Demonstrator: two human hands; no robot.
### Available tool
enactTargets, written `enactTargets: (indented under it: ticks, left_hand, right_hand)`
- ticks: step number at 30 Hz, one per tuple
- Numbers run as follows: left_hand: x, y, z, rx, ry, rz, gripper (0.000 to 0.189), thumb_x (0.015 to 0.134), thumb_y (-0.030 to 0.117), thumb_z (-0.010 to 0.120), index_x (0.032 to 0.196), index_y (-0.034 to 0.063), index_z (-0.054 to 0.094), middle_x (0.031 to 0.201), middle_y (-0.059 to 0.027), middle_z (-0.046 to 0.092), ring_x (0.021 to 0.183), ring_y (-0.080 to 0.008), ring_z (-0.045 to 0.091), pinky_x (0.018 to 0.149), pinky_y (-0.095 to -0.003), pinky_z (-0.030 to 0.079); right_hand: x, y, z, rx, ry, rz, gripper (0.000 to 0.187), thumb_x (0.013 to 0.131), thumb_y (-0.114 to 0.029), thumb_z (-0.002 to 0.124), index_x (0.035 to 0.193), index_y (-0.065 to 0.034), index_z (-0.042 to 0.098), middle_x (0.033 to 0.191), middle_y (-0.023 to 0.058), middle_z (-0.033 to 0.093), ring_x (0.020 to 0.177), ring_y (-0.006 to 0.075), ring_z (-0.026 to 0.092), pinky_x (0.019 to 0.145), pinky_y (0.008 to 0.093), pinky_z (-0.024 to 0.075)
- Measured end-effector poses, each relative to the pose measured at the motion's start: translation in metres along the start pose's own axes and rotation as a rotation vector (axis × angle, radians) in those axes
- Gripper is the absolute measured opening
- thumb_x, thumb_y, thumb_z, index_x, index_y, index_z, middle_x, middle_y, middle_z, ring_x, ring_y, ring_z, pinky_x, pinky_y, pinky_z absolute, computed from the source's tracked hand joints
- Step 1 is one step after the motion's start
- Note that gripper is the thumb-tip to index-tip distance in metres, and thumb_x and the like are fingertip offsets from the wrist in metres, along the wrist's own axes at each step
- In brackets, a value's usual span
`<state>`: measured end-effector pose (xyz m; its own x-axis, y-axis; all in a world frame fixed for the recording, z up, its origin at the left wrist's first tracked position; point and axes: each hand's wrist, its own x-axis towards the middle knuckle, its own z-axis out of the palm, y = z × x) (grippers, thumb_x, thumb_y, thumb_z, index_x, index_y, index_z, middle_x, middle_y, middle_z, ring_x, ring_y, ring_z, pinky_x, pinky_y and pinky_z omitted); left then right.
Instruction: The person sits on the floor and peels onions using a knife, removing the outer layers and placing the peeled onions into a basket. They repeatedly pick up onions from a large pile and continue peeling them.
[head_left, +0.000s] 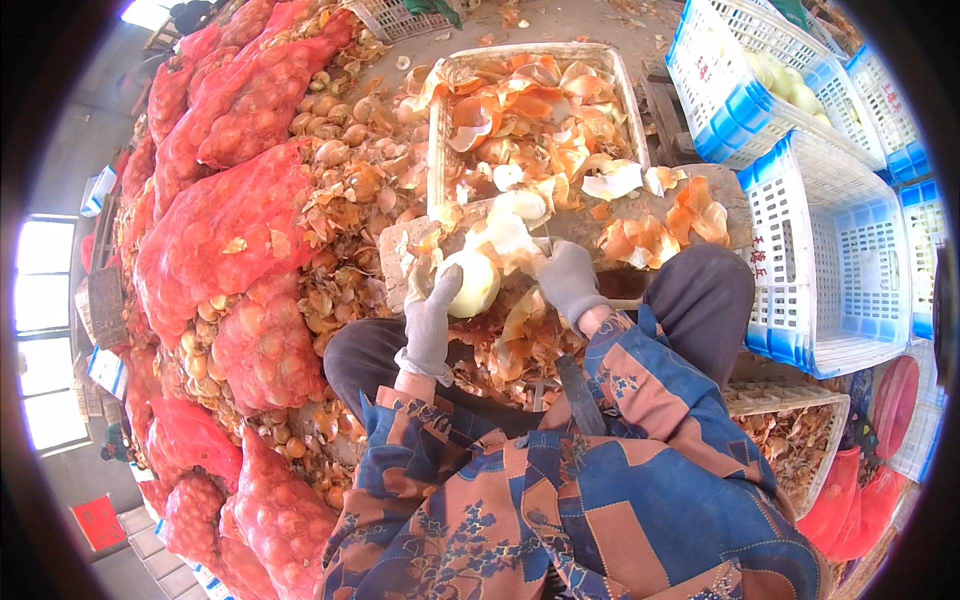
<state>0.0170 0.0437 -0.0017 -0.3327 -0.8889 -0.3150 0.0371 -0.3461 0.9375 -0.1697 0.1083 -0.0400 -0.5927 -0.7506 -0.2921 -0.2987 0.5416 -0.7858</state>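
Note:
My left hand, in a pale grey glove, holds a peeled white onion over a wooden board. Just to its right is my right hand, gloved too, with its fingers closed near a pale piece of onion skin; a thin blade-like thing seems to show at its fingertips, too small to name surely. Behind the hands, brown onion skins fill a crate. More loose skins lie below the board, between my knees.
Red mesh sacks of onions and loose unpeeled onions are heaped on the left. At right stand an empty blue and white plastic crate and another crate holding peeled onions. A crate of skins sits at lower right.

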Motion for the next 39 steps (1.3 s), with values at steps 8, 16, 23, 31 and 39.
enactTargets:
  ticks: [8,16,23,31,39]
  left_hand:
    - [-0.002,0.001,0.015,-0.051,0.038,-0.036,0.065,0.085,0.015,0.067,0.139,-0.0051,0.036,0.122,-0.017,0.056,0.107,-0.0237,0.06,0.094,-0.0326,0.047]
    - [0.017,0.009,0.034,-0.049,-0.066,-0.179,0.041,0.092,0.025,0.064,0.121,-0.002,0.054,0.109,-0.0087,0.063,0.093,-0.0141,0.063,0.08,-0.0276,0.051]
    - [0.02,0.007,0.048,0.021,0.053,-0.199,0.04,0.087,0.028,0.068,0.109,-0.0057,0.064,0.101,-0.0086,0.067,0.083,-0.0132,0.064,0.073,-0.0263,0.051]
    - [0.019,0.003,0.045,0.027,0.035,-0.203,0.036,0.093,0.027,0.062,0.116,-0.0002,0.061,0.105,-0.0046,0.065,0.093,-0.0125,0.062,0.082,-0.0259,0.049]
    - [0.019,0.002,0.051,0.089,0.058,-0.161,0.042,0.094,0.031,0.061,0.121,0.0001,0.058,0.107,-0.0062,0.064,0.091,-0.0139,0.064,0.08,-0.0264,0.051]
  right_hand:
    - [-0.043,-0.009,0.0,0.272,-0.136,-0.137,0.034,0.084,-0.024,0.06,0.109,-0.0004,0.065,0.084,0.0228,0.068,0.084,0.0354,0.067,0.075,0.0399,0.0524]
    - [-0.039,-0.014,-0.011,0.149,-0.065,-0.29,0.036,0.084,-0.02,0.057,0.112,0.0005,0.064,0.087,0.0232,0.067,0.085,0.0375,0.066,0.077,0.0421,0.0522]
    - [-0.06,-0.006,-0.009,-0.1,-0.109,-0.09,0.028,0.085,-0.023,0.057,0.101,-0.0014,0.064,0.09,0.0212,0.068,0.086,0.0381,0.065,0.075,0.0463,0.0508]
    - [-0.06,0.008,0.006,-0.329,-0.12,-0.293,0.016,0.085,-0.019,0.057,0.091,-0.0047,0.06,0.08,0.019,0.066,0.078,0.0382,0.065,0.07,0.0484,0.0497]
    - [-0.03,0.017,0.001,-0.159,-0.15,-0.011,0.024,0.083,-0.022,0.057,0.09,-0.0001,0.064,0.09,0.0223,0.067,0.084,0.0408,0.065,0.075,0.0466,0.052]
